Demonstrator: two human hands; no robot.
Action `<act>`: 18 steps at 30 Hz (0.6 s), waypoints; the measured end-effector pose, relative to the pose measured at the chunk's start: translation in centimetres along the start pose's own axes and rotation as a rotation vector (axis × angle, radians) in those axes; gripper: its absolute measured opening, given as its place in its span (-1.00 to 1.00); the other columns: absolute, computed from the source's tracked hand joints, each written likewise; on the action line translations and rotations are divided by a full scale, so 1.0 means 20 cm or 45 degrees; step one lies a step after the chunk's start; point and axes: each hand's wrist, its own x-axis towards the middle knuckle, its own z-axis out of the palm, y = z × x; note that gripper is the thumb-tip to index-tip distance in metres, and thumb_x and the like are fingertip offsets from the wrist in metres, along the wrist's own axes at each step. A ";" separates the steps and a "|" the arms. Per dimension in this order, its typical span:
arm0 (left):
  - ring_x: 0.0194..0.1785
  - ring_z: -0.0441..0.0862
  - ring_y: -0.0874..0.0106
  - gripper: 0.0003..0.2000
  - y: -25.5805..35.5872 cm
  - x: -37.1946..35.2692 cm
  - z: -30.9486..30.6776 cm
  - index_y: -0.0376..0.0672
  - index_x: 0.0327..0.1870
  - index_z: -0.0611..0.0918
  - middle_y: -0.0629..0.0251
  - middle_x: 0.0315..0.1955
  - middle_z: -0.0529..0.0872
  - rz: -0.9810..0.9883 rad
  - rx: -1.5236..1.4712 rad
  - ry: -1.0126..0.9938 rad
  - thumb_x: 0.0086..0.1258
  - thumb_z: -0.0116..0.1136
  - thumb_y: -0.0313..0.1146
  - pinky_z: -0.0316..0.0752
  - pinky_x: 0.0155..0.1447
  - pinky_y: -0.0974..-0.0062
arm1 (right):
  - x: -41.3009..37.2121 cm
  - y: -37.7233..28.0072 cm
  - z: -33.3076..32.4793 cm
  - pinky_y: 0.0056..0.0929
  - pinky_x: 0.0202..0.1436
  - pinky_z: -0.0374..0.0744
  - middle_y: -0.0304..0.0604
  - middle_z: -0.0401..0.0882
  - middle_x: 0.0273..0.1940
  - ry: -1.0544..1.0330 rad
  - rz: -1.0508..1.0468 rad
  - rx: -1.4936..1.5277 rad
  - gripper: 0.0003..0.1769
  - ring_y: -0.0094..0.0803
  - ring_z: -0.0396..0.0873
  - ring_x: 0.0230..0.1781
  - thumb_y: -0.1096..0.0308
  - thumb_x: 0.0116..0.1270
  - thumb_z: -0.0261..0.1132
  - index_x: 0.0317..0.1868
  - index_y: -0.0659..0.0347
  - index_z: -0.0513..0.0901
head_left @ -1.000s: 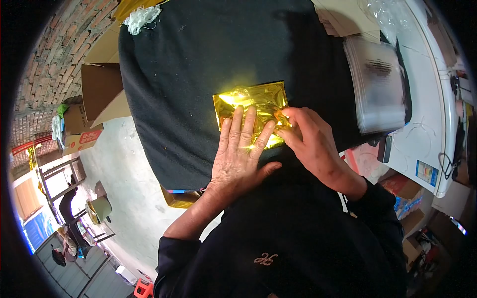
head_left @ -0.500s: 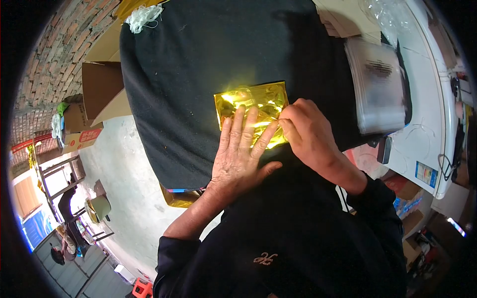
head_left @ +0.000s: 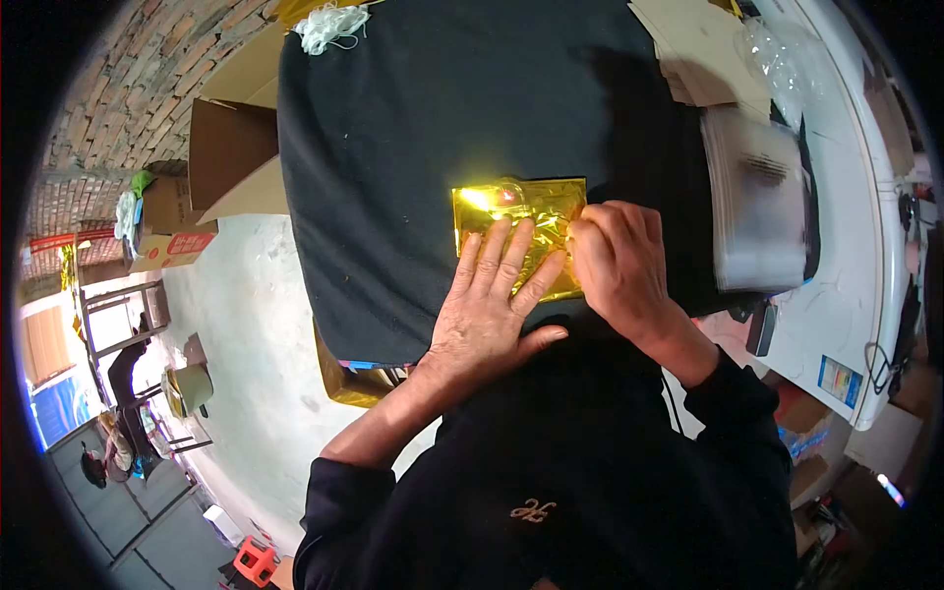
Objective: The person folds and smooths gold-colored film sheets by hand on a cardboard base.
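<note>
A shiny gold foil packet (head_left: 560, 202), creased and glinting, lies on a black cloth (head_left: 413, 128). My left hand (head_left: 487, 295) rests on its lower left part, palm down, with fingers spread and thumb stretched to the right. At the packet's right edge is my right hand (head_left: 624, 261), its fingers curled tightly together. Whatever those fingers pinch is hidden from view. Under my left fingers, part of the foil is covered.
To the right lies a stack of clear plastic sleeves (head_left: 757, 206), with cardboard sheets (head_left: 703, 59) behind it. White strings (head_left: 329, 28) lie at the back left corner. An open cardboard box (head_left: 231, 147) stands beside the cloth on the left.
The whole view has shifted, so the packet appears farther right and slightly lower. My right fingers have curled in more and sit at the packet's right edge. My left hand stays flat on the foil.
</note>
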 end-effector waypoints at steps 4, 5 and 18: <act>0.81 -0.02 -0.13 -0.12 0.00 0.00 -0.01 -0.05 0.66 0.42 -0.13 0.71 0.19 -0.001 0.071 -0.050 0.43 0.25 0.31 -0.13 0.81 -0.24 | 0.05 -0.11 -0.08 0.15 0.64 0.34 0.19 0.47 0.51 -0.197 -0.108 0.419 -0.27 0.08 0.42 0.58 -0.09 0.51 0.32 0.43 0.34 0.59; 0.81 -0.03 -0.13 -0.13 0.00 -0.01 0.00 -0.07 0.65 0.43 -0.13 0.71 0.21 0.002 0.064 -0.031 0.43 0.25 0.29 -0.13 0.81 -0.24 | 0.03 -0.11 -0.07 0.18 0.68 0.26 0.21 0.41 0.55 -0.250 -0.116 0.396 -0.17 0.10 0.36 0.62 -0.19 0.51 0.26 0.48 0.36 0.54; 0.80 0.07 -0.12 -0.18 -0.03 -0.03 0.02 -0.23 0.69 0.34 -0.18 0.68 0.25 0.051 -0.024 0.158 0.56 0.13 0.15 -0.10 0.82 -0.20 | -0.04 -0.08 0.02 0.18 0.82 -0.03 0.35 0.23 0.67 -0.385 -0.072 0.296 0.23 0.17 0.13 0.76 -0.61 0.46 -0.04 0.69 0.39 0.28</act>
